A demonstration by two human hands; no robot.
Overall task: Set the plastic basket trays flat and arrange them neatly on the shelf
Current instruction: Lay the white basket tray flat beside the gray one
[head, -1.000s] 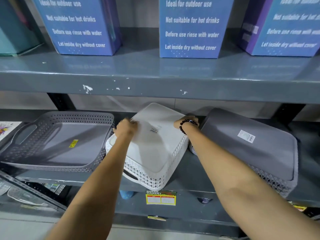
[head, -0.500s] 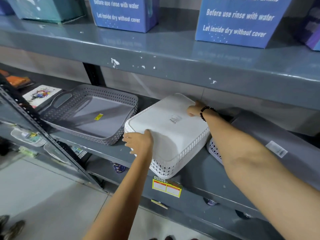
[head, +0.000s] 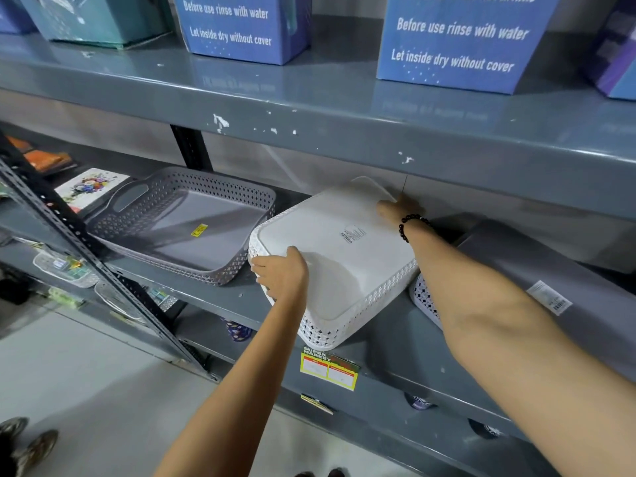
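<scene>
A grey basket tray sits upright and flat on the shelf, left of the left grip. That hand clasps the near left corner of the white basket tray, which lies upside down and tilted, its base facing up. The right grip, with a dark bead bracelet on its wrist, holds the tray's far edge. Right of that arm lies another grey tray, also overturned, partly hidden.
</scene>
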